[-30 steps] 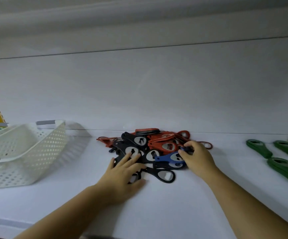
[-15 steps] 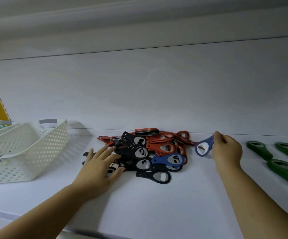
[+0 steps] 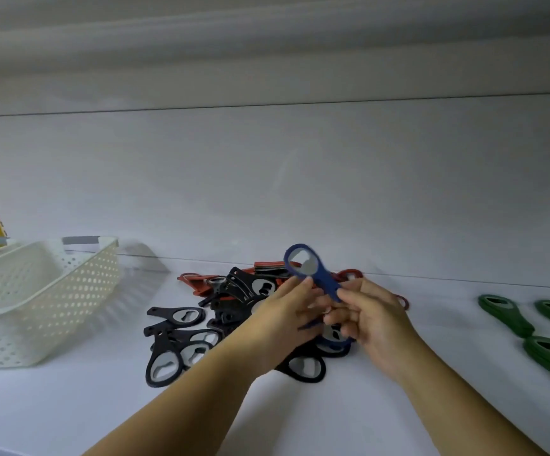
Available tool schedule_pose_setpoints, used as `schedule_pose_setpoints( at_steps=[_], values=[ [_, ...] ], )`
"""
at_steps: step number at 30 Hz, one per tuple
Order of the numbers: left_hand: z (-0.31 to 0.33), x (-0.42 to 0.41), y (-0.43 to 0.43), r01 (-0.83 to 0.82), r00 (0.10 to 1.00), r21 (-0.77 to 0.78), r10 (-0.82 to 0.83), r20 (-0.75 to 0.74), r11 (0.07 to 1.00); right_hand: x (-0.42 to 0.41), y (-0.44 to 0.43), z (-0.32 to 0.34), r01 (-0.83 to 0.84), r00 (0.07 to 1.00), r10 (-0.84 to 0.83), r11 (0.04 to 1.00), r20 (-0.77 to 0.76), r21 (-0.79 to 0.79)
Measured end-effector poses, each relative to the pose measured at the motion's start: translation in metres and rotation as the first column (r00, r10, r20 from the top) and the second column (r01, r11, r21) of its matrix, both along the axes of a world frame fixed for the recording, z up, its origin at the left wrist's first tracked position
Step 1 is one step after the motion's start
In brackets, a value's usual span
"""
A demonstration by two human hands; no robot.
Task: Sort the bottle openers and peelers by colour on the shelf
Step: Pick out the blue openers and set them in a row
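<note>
1. Holding the blue opener (image 3: 314, 274) between them, both hands hover over the pile (image 3: 253, 291) in the middle of the shelf (image 3: 398, 373); the opener is lifted clear of the shelf.
2. The blue opener's long axis runs on a slant. Its ring end points up and to the left, towards the back wall, and its handle end points down and to the right.
3. The right hand (image 3: 377, 322) pinches the handle end between thumb and forefinger, with the other fingers curled below.
4. The left hand (image 3: 283, 312) has its back to the camera. Its fingertips curl onto the opener's neck just under the ring, gripping it there.
5. The ring is open to view, with pale metal showing inside the blue rim.
6. Under the hands lies the pile of mixed colours. Red openers (image 3: 198, 283) sit at its back and left, against the wall edge.
7. Black openers (image 3: 168, 360) spread from the pile towards the left front. They lie flat, most with their round heads nearer the camera and their handles pointing away.
8. One more black opener (image 3: 306, 368) lies flat just below the wrists.
9. A second blue opener (image 3: 336, 340) shows partly beneath the right hand, in the pile.
10. Green openers (image 3: 503, 312) lie together at the far right of the shelf, well apart from the pile, with their long axes slanting from back left to front right.
11. A white perforated basket (image 3: 53, 301) stands at the left end of the shelf, apart from the pile.
</note>
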State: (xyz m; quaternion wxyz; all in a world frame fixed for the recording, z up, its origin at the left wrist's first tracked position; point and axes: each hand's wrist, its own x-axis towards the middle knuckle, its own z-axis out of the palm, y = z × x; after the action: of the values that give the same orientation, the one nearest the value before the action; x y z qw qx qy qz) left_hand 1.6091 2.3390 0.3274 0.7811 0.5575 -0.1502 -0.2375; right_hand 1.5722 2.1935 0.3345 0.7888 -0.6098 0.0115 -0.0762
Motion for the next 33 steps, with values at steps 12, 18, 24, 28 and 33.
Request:
schedule_pose_setpoints(
  at_steps=[12,18,24,28,33],
  values=[
    [-0.001,0.047,0.033,-0.116,0.962,-0.180,0.065,-0.266,0.977,0.019,-0.006,-0.029,0.301,0.950,-0.227,0.489,0.214,-0.819],
    [-0.004,0.051,0.038,-0.106,0.964,-0.111,0.075,-0.256,0.988,0.017,-0.026,-0.023,0.119,0.928,-0.371,0.295,0.001,-0.948],
    [-0.002,0.044,0.035,-0.114,0.966,-0.189,0.065,-0.250,0.975,0.015,-0.024,-0.025,0.052,0.953,-0.285,0.483,-0.102,-0.874],
    [-0.005,0.043,0.035,-0.159,0.949,-0.240,0.081,-0.306,0.958,0.017,-0.030,-0.018,0.254,0.925,-0.380,0.648,-0.016,-0.718],
    [-0.003,0.041,0.032,-0.077,0.957,-0.202,0.016,-0.291,0.976,0.016,-0.029,-0.009,0.396,0.911,-0.413,0.868,0.006,-0.300]
  ],
)
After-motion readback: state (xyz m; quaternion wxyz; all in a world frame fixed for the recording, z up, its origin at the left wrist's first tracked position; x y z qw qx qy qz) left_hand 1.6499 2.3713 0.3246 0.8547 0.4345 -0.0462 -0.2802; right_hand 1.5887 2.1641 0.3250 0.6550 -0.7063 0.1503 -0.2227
